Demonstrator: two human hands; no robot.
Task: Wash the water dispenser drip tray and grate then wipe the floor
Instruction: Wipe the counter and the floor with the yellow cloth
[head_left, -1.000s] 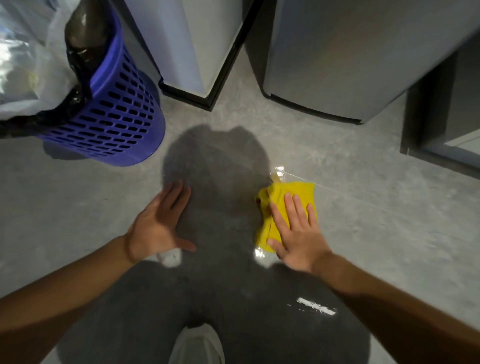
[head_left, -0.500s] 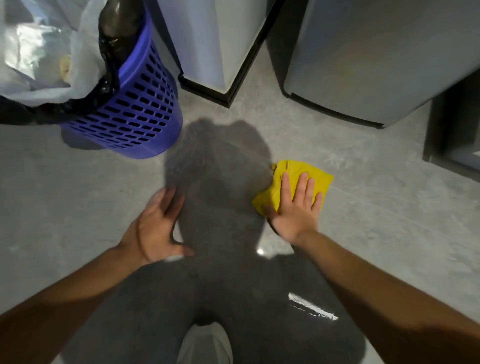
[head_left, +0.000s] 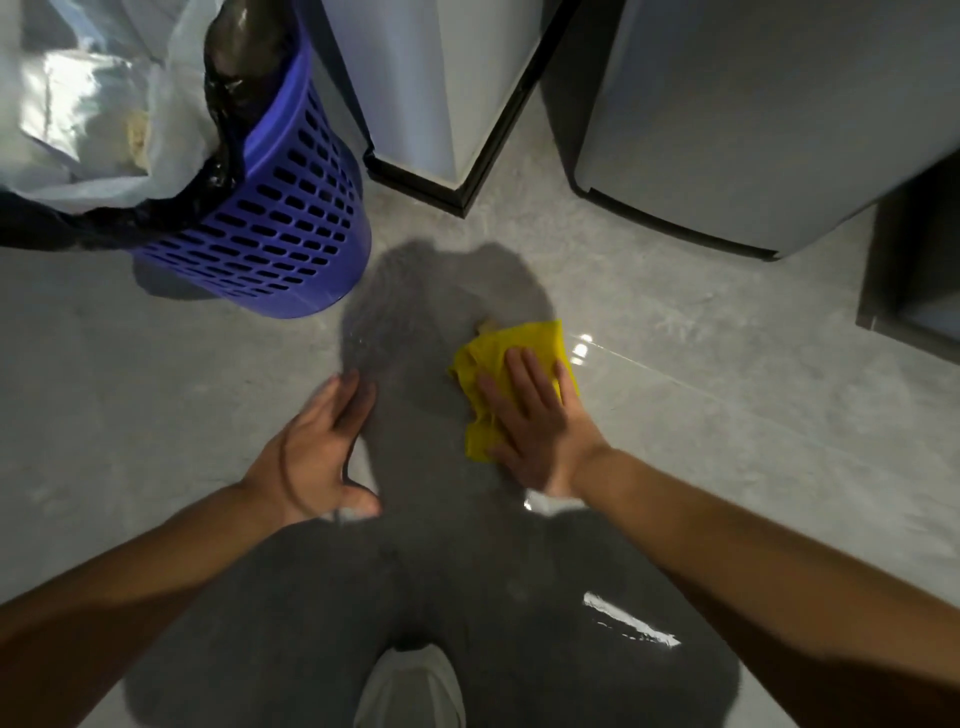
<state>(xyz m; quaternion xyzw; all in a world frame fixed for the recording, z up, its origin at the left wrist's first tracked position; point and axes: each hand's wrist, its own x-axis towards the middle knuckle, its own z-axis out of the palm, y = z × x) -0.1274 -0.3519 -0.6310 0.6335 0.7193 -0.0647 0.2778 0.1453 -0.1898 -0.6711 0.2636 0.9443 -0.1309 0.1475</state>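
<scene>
The grey floor (head_left: 727, 415) spreads under both hands; a silver appliance (head_left: 753, 114) stands well beyond the right hand (head_left: 535, 431); a white unit (head_left: 431, 78) stands beyond and between the hands; a blue basket (head_left: 280, 223) sits beyond the left hand (head_left: 317, 452); the yellow cloth (head_left: 524, 338) lies flat under the right hand's straight, pressing fingers; the left hand rests spread on the floor, holding nothing; a wet streak (head_left: 628, 618) glints behind the right wrist.

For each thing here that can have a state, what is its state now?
right hand: open, pressing the yellow cloth
left hand: open, resting on the floor
yellow cloth: crumpled, on the floor
blue basket: standing, black bag inside
floor: wet glints near the cloth
</scene>
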